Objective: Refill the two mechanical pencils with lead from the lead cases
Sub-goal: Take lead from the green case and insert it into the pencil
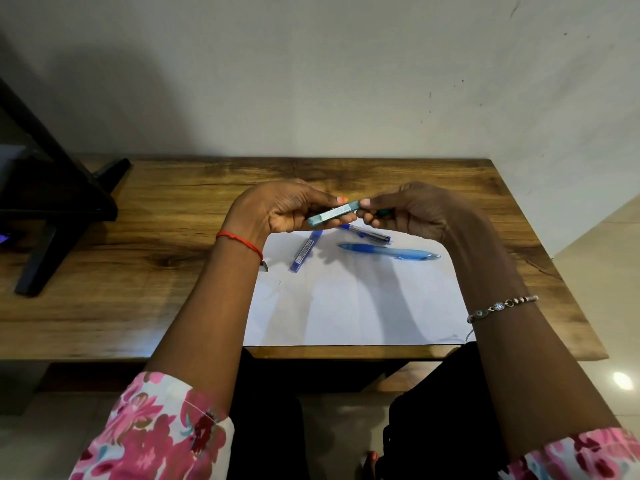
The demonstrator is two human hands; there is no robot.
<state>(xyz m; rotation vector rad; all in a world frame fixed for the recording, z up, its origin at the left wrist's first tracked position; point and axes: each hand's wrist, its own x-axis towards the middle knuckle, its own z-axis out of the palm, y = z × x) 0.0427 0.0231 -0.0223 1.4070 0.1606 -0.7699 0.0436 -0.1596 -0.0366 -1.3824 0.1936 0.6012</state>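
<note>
My left hand (277,211) holds a slim green lead case (333,213) above the white sheet. My right hand (408,213) pinches the case's right end, with a small dark green piece (385,212), perhaps its cap, showing between the fingers. On the paper lie a blue lead case (306,250), a light blue mechanical pencil (389,252) and a dark pencil with a blue tip (369,233), partly hidden behind my right hand.
A white paper sheet (353,303) covers the near middle of the wooden table (138,271). A black stand (52,202) occupies the table's left side. A small dark object (265,266) sits by my left wrist. The wall is just behind.
</note>
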